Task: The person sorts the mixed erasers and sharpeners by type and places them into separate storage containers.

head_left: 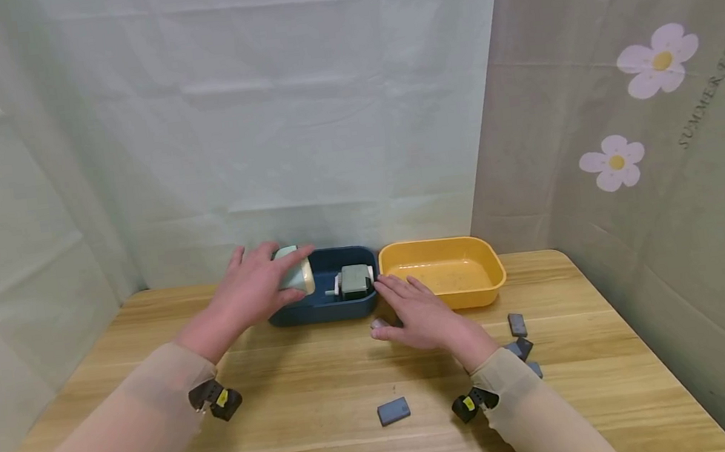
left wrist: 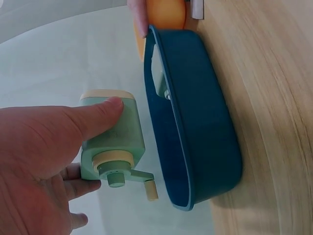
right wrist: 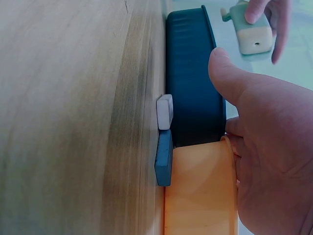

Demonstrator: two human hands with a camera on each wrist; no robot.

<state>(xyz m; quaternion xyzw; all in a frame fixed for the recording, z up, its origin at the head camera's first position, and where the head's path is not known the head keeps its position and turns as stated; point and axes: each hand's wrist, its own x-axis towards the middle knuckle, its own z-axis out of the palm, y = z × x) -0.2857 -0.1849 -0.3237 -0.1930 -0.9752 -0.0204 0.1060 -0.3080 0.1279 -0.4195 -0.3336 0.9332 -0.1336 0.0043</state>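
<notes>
My left hand [head_left: 250,289] grips a mint-green hand-crank pencil sharpener [left wrist: 113,129] with cream trim, thumb on one side and fingers on the other. The sharpener is held tilted over the left end of a dark blue bin [left wrist: 210,122], its crank sticking out. Inside that bin, at its right end, lies a second, grey-green crank sharpener [head_left: 354,279]. My right hand [head_left: 416,317] is at the meeting rims of the blue bin and a yellow bin [right wrist: 200,191]. Its thumb is extended and its fingers reach over the rims, fingertips partly hidden in the right wrist view.
A whitish block [right wrist: 164,112] and a dark blue block [right wrist: 164,159] stand against the bins' fronts. Another block [head_left: 393,411] lies near the table's front. Several more, including a dark block [head_left: 517,325], lie by the right forearm. A curtain [head_left: 296,114] hangs behind the bins.
</notes>
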